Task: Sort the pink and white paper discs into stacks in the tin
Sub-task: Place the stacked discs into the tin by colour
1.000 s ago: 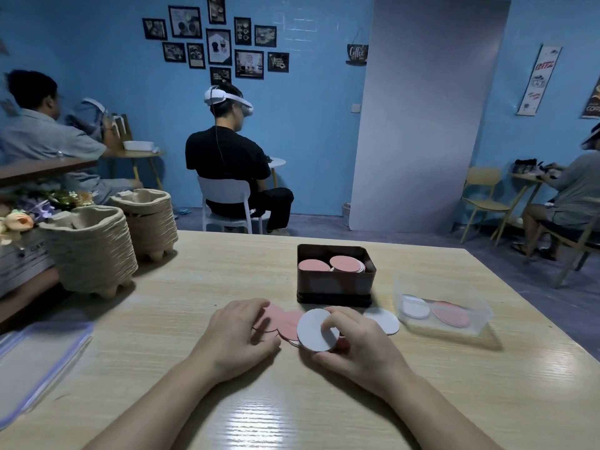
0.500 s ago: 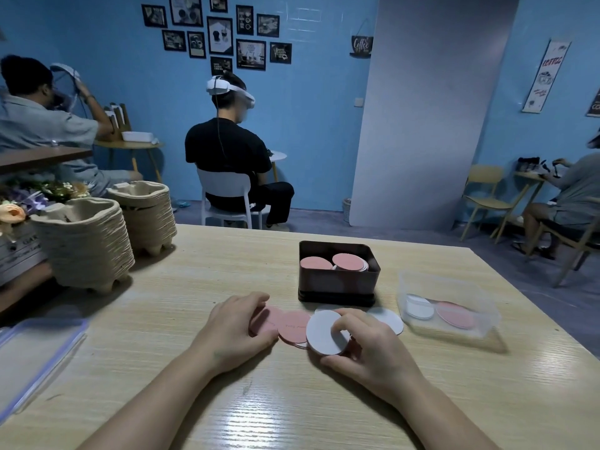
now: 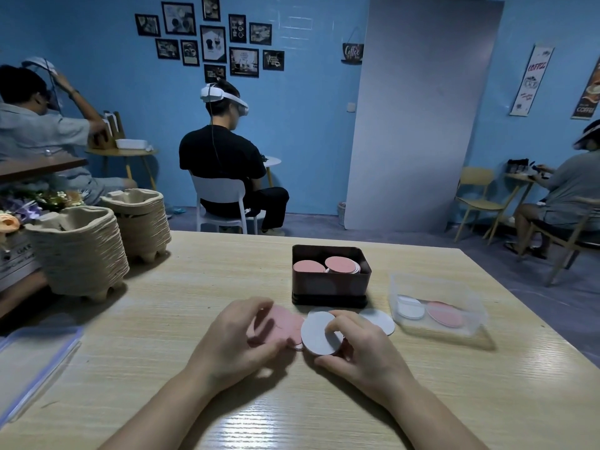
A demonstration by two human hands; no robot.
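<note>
Wood-grain table (image 3: 194, 287) carries all items. 2 pulp tray stacks (image 3: 78, 254) stand at its far left edge. Clear plastic tub (image 3: 438, 332) sits at the right and holds a white tub disc (image 3: 410, 308) and a pink tub disc (image 3: 444, 315), flat and side by side. Dark open-topped tin (image 3: 329, 284) stands just left of the tub, with 2 pink stacks (image 3: 308, 267) side by side inside it.

Left hand (image 3: 233, 342) lies in front of the tin, slightly left. Its thumb and curled fingers grip a pink disc (image 3: 281, 321), though motion blur hides the exact contact. Right hand (image 3: 360, 349) is close beside it but apart, and pinches a white disc (image 3: 316, 332) between thumb and forefinger, tilted up off the table. 1 loose white disc (image 3: 378, 319) lies flat between the right hand and the tub.
</note>
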